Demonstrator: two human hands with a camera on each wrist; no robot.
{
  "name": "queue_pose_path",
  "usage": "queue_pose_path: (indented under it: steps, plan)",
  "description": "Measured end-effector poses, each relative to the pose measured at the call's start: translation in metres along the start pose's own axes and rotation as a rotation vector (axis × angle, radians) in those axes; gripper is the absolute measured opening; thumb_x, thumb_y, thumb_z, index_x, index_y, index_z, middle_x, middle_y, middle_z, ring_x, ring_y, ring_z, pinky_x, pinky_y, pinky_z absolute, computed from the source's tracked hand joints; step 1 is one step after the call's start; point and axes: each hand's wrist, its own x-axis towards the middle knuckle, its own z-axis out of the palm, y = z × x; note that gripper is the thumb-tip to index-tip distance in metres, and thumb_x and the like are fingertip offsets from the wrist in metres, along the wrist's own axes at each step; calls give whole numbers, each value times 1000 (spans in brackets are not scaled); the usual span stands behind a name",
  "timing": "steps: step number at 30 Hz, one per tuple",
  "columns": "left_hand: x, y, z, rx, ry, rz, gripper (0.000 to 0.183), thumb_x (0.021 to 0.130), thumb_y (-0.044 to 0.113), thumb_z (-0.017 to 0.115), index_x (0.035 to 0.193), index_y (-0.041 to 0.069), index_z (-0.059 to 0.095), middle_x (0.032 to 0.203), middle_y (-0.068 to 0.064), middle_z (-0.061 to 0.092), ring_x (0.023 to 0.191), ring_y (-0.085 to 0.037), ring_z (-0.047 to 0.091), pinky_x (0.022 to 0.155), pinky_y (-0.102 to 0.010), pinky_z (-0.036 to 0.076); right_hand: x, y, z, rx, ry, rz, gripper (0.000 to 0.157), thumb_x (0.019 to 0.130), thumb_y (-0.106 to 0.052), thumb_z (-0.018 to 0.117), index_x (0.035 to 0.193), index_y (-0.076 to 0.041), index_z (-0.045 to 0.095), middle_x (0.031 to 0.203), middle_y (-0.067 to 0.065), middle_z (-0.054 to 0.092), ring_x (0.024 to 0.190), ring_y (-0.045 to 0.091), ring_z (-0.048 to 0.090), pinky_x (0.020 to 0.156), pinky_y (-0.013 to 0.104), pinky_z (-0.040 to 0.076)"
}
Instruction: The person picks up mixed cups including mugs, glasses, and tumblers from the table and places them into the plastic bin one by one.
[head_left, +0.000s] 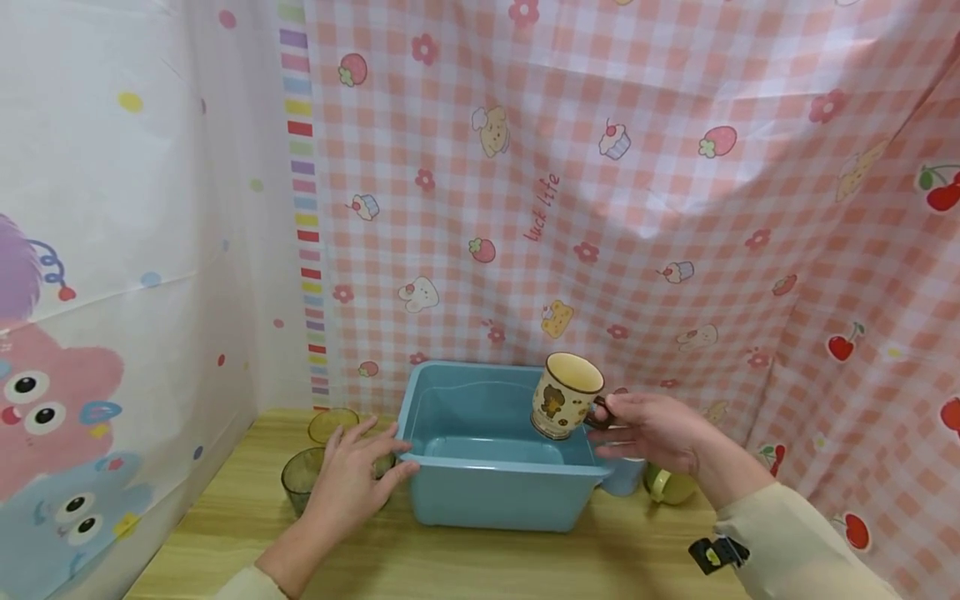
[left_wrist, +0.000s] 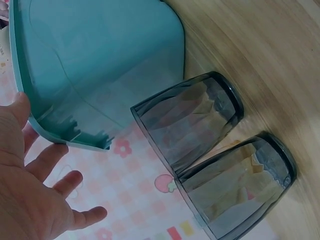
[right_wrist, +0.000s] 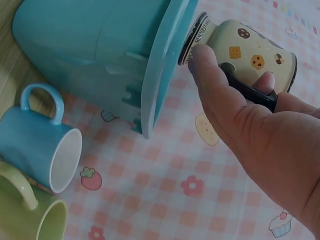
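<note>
One cream mug (head_left: 562, 402), printed with a brown bear and cookies, hangs above the right-hand part of a teal plastic bin (head_left: 495, 498), off the bin's floor. It leans a little, its wide mouth turned partly toward the head camera and its banded base lower. The right hand (head_left: 660, 433) has it by the dark brown handle (head_left: 597, 413), fingers bent and closed in on that loop. The mug's body sits outside the grip, just beyond the fingertips and to their left in the head view. In the right wrist view one finger stretches past the handle toward the lettered base; whether it presses there I cannot tell.

The left hand (head_left: 352, 475) is spread, fingers apart and only slightly bent, with fingertips at the bin's left rim near the front corner. It touches the rim without closing into a fist.

Two grey glass tumblers (left_wrist: 192, 122) stand side by side on the wood-grain table (head_left: 487, 567), left of the bin; the left hand partly covers them in the head view. An amber glass (head_left: 333, 423) is behind them, near the curtain. To the right of the bin, below the right hand, a blue mug (right_wrist: 30, 145) and a yellow-green mug (right_wrist: 27, 217) stand near each other. Pink gingham cloth (head_left: 637, 208) with strawberries and cupcakes hangs behind everything.
</note>
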Motion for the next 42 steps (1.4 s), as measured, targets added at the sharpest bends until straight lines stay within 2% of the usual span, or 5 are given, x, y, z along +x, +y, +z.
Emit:
queue_pose_path:
  steps: [6, 16, 21, 32, 42]
  plan:
    - [1, 1, -2, 3, -9, -8, 32, 90, 39, 85, 116, 22, 83, 142, -9, 72, 147, -44, 53, 118, -84, 25, 9, -3, 8, 8, 14, 10, 30, 117, -26, 44, 113, -6, 65, 120, 7, 66, 143, 45, 57, 106, 50, 60]
    - [0, 2, -1, -10, -23, -11, 33, 90, 40, 85, 117, 22, 82, 145, -9, 70, 146, -44, 54, 119, -84, 24, 20, -3, 17, -14, 14, 21, 31, 116, -27, 46, 112, -5, 68, 121, 8, 70, 144, 45, 55, 107, 52, 59]
    - [0, 2, 0, -8, -32, -18, 33, 91, 40, 85, 118, 22, 82, 146, -8, 69, 146, -43, 54, 120, -83, 24, 25, -3, 22, -15, 10, 27, 31, 116, -27, 47, 112, -4, 67, 131, 14, 69, 150, 49, 48, 109, 55, 57]
    - [-2, 0, 0, -66, 13, -25, 34, 87, 35, 88, 116, 18, 83, 142, -11, 71, 143, -43, 57, 119, -82, 28, 38, -3, 35, -57, 15, 54, 31, 116, -26, 48, 114, -1, 67, 129, 14, 69, 148, 49, 51, 108, 56, 58]
    - [2, 2, -4, -85, -35, -70, 31, 88, 35, 88, 115, 20, 84, 141, -9, 72, 144, -44, 56, 119, -82, 28, 53, -1, 52, -130, 37, 91, 30, 116, -24, 49, 111, -1, 67, 127, 15, 68, 145, 48, 54, 109, 57, 56]
